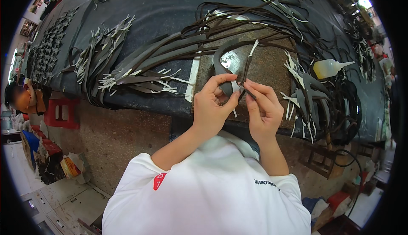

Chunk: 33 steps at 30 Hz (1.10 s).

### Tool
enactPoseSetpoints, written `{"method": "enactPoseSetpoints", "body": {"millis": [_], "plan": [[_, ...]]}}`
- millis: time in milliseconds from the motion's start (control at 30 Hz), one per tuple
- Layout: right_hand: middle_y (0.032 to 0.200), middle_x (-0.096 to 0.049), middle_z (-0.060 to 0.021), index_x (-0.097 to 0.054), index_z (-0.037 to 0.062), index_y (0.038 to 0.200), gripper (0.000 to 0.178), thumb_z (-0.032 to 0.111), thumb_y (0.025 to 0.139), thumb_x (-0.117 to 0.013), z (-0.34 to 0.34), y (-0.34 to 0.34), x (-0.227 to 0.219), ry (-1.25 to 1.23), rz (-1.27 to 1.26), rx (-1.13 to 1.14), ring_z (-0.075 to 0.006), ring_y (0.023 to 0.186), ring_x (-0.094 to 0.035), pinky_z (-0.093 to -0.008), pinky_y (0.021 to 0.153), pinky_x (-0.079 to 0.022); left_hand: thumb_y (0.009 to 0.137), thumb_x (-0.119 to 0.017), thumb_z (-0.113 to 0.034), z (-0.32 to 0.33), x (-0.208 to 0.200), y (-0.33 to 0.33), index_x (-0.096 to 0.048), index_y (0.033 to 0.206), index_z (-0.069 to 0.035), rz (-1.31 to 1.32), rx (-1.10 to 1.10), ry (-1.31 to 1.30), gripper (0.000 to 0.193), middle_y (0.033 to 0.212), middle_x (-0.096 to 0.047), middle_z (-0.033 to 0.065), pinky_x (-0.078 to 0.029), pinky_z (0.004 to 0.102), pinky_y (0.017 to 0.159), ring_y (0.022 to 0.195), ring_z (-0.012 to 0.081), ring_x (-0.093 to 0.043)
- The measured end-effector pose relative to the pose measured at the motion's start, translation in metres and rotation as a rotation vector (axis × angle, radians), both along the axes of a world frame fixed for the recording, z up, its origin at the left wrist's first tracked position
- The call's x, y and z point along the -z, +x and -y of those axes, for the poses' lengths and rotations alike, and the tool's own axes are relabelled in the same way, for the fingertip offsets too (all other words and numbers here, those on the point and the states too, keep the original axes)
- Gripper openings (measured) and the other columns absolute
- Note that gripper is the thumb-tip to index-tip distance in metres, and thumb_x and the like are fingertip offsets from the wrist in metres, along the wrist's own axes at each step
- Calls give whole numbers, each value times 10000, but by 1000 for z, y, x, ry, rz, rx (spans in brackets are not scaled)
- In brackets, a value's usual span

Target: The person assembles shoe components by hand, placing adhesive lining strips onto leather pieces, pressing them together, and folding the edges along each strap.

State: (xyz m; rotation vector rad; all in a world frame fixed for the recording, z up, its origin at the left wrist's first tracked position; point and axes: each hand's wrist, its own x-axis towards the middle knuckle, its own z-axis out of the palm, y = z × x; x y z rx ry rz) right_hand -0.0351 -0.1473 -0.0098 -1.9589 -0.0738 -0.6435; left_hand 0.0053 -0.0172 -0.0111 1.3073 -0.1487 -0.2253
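Strap [218, 61] in fingers [217, 80], flat, dark, curved

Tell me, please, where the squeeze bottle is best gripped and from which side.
Probably by the bottle's wide body, the right hand, once free, coming from above: the thin spout points off rightward, and dark straps crowd the near side.

One worktop [170, 14] bears one slab [274, 63], one squeeze bottle [327, 68], one looped strap [218, 60] between one left grip [214, 104] and one right grip [266, 112], and well over a dozen other straps [170, 50], too tangled to count surely, with one red stool [63, 123] and one other person [40, 101] leftward.
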Motion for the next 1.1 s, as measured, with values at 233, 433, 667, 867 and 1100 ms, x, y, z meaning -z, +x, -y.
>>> {"method": "enactPoseSetpoints", "body": {"millis": [233, 433, 667, 867, 1100], "plan": [[1054, -630, -174, -683, -42, 1080, 332, -84, 755, -632, -1, -1, 2, -237, 158, -12, -342, 1037, -627, -400, 876, -513, 859, -611, 70, 3, -13, -3, -576, 1168, 24, -71, -41, -36, 315, 806, -644, 21, -348, 123, 476, 606, -20, -516], [1049, -626, -184, -672, -77, 1068, 371, -89, 701, -624, -1, 1, -1, -380, 226, 9, -360, 1021, -620, -410, 858, -513, 888, -626, -14, 3, -4, -5, -597, 1161, 13, -100, -43, -24, 276, 712, -610, -37, -324, 143, 468, 579, -33, -469], [1049, -623, -185, -665, -91, 1069, 411, -98, 662, -610, -3, -1, -3, -418, 249, 20, -366, 1027, -612, -414, 857, -512, 907, -615, -28, 1, -6, -12, -602, 1166, 3, 58, -65, 46, 261, 635, -556, -58, -276, 151, 444, 523, -43, -401], [1051, -615, -205, -657, -117, 1056, 397, -92, 661, -615, 0, -3, -10, -510, 279, 3, -372, 1024, -609, -412, 858, -517, 917, -598, -17, 3, -4, -14, -597, 1177, -2, 66, -61, -16, 261, 604, -503, -79, -252, 154, 446, 510, -44, -374], [1053, -607, -222, -643, -168, 996, 373, -73, 637, -623, 8, -1, -21, -737, 300, -54, -368, 989, -616, -386, 799, -560, 931, -584, -39, -1, -8, -15, -614, 1153, -3, 119, -58, 60, 227, 555, -462, -72, -239, 172, 448, 494, -30, -338]]}}
